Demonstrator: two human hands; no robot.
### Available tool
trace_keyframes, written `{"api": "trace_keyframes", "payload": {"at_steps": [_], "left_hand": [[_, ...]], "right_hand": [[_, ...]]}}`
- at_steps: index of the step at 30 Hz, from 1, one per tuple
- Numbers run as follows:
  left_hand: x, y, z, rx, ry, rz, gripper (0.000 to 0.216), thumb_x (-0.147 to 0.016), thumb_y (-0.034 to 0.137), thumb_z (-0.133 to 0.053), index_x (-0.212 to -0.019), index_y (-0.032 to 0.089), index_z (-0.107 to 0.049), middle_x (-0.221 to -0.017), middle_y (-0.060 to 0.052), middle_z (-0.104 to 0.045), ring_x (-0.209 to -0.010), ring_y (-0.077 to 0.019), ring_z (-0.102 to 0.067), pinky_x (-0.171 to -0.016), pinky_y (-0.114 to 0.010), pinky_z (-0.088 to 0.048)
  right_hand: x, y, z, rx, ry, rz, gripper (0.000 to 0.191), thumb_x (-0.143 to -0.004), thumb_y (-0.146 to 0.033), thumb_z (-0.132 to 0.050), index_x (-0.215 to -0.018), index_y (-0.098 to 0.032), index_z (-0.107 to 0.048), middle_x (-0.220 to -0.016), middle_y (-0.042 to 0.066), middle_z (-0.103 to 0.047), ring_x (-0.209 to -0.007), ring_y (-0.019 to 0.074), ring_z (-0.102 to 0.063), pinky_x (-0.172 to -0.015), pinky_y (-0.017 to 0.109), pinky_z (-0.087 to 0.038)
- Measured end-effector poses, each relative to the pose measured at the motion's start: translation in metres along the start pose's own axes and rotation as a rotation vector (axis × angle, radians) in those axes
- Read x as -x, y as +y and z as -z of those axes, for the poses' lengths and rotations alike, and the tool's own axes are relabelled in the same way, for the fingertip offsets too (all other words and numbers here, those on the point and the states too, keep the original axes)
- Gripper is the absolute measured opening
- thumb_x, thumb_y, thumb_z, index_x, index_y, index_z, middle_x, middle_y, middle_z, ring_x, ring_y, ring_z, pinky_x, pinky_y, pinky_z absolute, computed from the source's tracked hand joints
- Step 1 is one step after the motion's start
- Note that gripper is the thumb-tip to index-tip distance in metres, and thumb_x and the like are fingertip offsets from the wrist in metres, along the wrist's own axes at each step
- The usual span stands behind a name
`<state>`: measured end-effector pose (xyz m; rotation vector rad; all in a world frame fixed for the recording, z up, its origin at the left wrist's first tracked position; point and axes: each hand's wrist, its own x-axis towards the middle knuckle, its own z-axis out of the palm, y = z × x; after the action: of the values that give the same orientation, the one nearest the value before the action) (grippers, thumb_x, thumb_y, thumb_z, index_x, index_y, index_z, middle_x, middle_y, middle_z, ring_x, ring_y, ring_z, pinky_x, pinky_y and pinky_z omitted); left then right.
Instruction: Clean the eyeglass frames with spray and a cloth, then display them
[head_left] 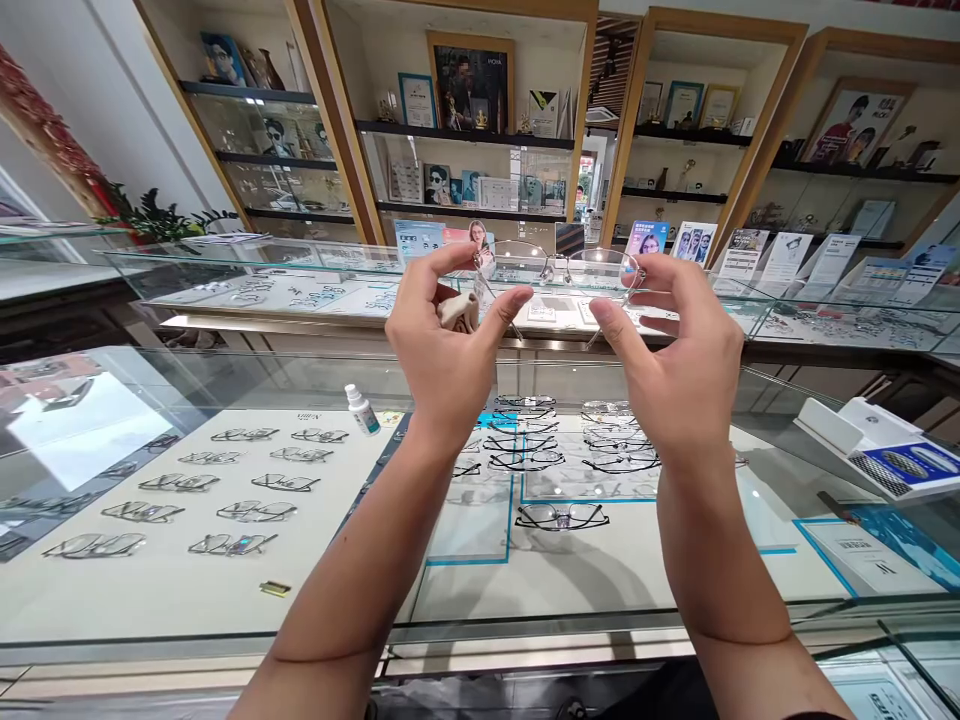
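Observation:
I hold a pair of thin-rimmed glasses [559, 265] up in front of me with both hands. My left hand [442, 335] pinches the left lens rim between thumb and forefinger, with a small beige cloth [459, 311] tucked in its palm. My right hand [675, 345] pinches the right lens rim the same way. The temples hang down between my hands. Below them lies a glass counter [225, 620] with rows of glasses [555, 450] on display inside.
A small white spray bottle [363, 410] stands on the counter at the left of my left arm. A white and blue box [885, 455] sits at the right. A second glass counter [247, 290] and wall shelves [465, 130] with pictures stand behind.

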<state>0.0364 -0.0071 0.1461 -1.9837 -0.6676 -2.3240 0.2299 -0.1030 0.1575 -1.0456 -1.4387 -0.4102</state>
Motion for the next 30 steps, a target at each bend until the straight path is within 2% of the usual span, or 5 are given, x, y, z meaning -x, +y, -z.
{"api": "trace_keyframes", "payload": {"at_steps": [5, 17, 26, 30], "left_hand": [[0.0006, -0.0021, -0.0014, -0.020, 0.031, -0.007, 0.053, -0.090, 0.067, -0.088, -0.128, 0.034, -0.074, -0.125, -0.007, -0.078, -0.105, -0.0254, -0.073, -0.086, -0.044, -0.065], [0.0022, -0.0029, -0.0055, -0.111, 0.068, -0.104, 0.058, -0.091, 0.068, -0.085, -0.131, 0.028, -0.070, -0.127, -0.009, -0.072, -0.125, -0.0316, -0.069, -0.099, -0.047, -0.061], [0.0051, 0.0012, -0.0053, -0.201, 0.115, -0.160, 0.060, -0.091, 0.067, -0.086, -0.135, 0.030, -0.069, -0.131, -0.010, -0.072, -0.130, -0.0331, -0.066, -0.101, -0.046, -0.060], [0.0051, 0.0011, -0.0039, -0.140, 0.107, -0.158, 0.062, -0.089, 0.065, -0.089, -0.137, 0.031, -0.069, -0.134, -0.010, -0.071, -0.135, -0.0347, -0.064, -0.102, -0.046, -0.059]], "right_hand": [[0.0003, 0.0005, 0.0006, 0.004, -0.036, -0.005, 0.038, -0.107, -0.052, -0.070, -0.140, -0.034, -0.067, -0.132, 0.008, -0.077, -0.117, 0.0303, -0.077, -0.097, 0.053, -0.068], [-0.0013, -0.0011, 0.0027, 0.051, -0.112, -0.062, 0.039, -0.106, -0.052, -0.065, -0.138, -0.031, -0.071, -0.136, 0.010, -0.078, -0.115, 0.0324, -0.077, -0.101, 0.058, -0.065], [-0.0009, -0.0002, 0.0027, 0.045, -0.152, -0.092, 0.047, -0.107, -0.061, -0.062, -0.142, -0.030, -0.070, -0.140, 0.011, -0.077, -0.117, 0.0336, -0.077, -0.102, 0.059, -0.064], [0.0002, 0.0005, 0.0019, 0.029, -0.141, -0.091, 0.047, -0.107, -0.062, -0.063, -0.141, -0.031, -0.070, -0.138, 0.010, -0.078, -0.117, 0.0328, -0.077, -0.102, 0.058, -0.065]]}}
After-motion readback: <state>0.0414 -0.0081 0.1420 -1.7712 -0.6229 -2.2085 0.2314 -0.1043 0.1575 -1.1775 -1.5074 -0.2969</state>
